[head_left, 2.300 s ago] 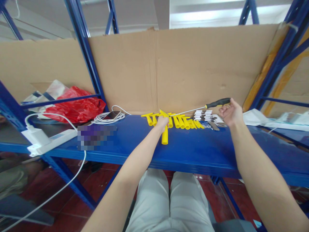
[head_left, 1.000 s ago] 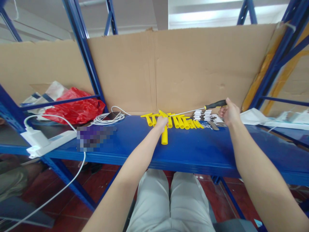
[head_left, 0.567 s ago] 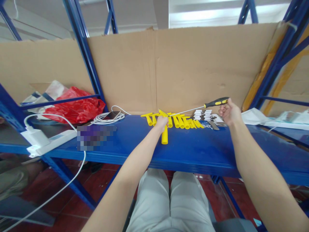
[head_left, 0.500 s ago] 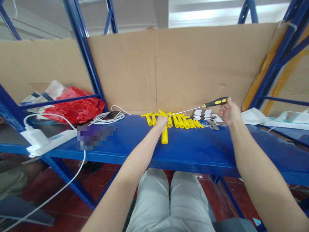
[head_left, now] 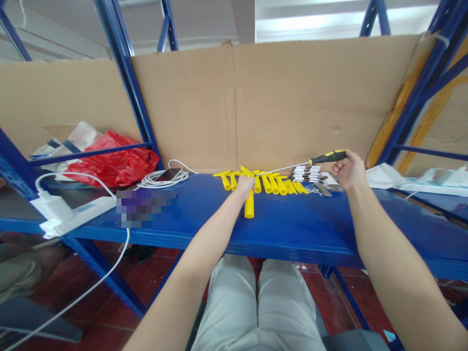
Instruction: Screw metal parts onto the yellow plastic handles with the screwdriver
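My left hand (head_left: 245, 187) is closed around a yellow T-shaped plastic scraper handle (head_left: 249, 207), whose round end points toward me on the blue table. In my right hand (head_left: 349, 170) is the end of the black-and-yellow grip of a long screwdriver (head_left: 327, 156), held between the fingertips. Its thin shaft slants down leftward to the head of the yellow handle; the exact spot of the tip is hard to make out. Behind and right of my left hand lie several more yellow handles (head_left: 272, 184) in a row. Small yellow pieces (head_left: 295, 187) lie at the right end of the row.
Right of the row are a stack of white-and-dark packets (head_left: 306, 173), small screws (head_left: 314, 190) and flat metal blades (head_left: 323, 189). A coiled white cable (head_left: 161, 179), red plastic bag (head_left: 113, 158) and power strip (head_left: 86, 214) are on the left. Cardboard (head_left: 292, 97) stands behind.
The screwdriver's grip has turned about its axis and its end sits slightly lower, with my right fingers shifted a little. My left hand and the yellow handle stay in place.
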The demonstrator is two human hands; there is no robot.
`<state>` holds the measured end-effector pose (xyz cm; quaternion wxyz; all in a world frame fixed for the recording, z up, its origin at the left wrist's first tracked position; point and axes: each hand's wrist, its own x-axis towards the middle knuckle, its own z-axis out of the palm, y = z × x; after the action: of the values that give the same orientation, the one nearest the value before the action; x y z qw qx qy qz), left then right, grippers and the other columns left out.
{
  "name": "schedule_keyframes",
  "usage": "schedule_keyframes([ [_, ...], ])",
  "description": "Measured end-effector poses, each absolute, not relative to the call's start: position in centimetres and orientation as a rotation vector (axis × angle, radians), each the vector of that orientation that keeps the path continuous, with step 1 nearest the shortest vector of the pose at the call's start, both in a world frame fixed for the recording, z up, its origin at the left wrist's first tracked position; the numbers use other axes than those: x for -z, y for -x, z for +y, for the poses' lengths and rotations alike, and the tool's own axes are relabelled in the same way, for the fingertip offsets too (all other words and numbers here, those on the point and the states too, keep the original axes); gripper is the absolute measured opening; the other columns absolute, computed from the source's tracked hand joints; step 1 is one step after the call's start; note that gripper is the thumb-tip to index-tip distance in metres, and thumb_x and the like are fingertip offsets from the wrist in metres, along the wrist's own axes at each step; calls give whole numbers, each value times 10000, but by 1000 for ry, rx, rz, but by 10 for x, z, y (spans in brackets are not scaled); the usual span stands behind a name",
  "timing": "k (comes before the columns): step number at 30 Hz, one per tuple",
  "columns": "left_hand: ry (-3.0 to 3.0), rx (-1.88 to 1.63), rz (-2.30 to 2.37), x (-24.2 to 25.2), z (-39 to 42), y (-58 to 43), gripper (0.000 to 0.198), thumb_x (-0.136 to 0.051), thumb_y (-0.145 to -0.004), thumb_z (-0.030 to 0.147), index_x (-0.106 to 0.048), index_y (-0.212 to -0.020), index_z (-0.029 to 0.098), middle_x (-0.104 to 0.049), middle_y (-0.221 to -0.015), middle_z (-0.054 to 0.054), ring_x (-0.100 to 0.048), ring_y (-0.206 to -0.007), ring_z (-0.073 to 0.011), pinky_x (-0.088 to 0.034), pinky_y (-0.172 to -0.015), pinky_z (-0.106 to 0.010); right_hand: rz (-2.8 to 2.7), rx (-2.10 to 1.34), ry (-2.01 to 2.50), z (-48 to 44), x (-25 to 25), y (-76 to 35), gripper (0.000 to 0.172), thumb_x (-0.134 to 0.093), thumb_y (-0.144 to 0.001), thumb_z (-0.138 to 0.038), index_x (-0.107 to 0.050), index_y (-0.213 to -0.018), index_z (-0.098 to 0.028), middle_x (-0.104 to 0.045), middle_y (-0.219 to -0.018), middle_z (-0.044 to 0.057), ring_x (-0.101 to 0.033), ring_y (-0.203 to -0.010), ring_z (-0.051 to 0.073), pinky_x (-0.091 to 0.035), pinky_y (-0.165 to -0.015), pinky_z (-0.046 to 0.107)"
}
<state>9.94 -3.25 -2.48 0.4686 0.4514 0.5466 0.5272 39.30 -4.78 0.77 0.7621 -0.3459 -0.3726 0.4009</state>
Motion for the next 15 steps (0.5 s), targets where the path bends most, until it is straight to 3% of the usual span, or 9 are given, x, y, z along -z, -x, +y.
schedule_keyframes([
  [4, -1098, -1300, 1330, 26, -32, -99, 244, -558, -815, -10, -485, -713, 199, -418, -499, 69, -401, -417, -89, -352, -518, -252, -747, -884, 807, -58, -15, -382, 353, -425, -1009, -277, -452, -660, -225, -425, -449, -11, -376, -391, 106, -282, -381, 223],
  [10, -1082, -1308, 1328, 27, -30, -99, 278, -596, -792, -6, -459, -679, 207, -419, -507, 68, -403, -420, -89, -360, -522, -259, -769, -806, 792, -53, -9, -385, 337, -665, -940, -356, -470, -700, -222, -462, -497, -48, -357, -372, 72, -262, -364, 212],
  [15, -1114, -1296, 1342, 25, -32, -100, 276, -530, -812, -34, -466, -693, 207, -414, -500, 64, -402, -420, -96, -363, -528, -266, -825, -806, 748, -41, -1, -398, 378, -713, -900, -407, -436, -704, -239, -475, -501, -45, -354, -379, 82, -250, -363, 228],
])
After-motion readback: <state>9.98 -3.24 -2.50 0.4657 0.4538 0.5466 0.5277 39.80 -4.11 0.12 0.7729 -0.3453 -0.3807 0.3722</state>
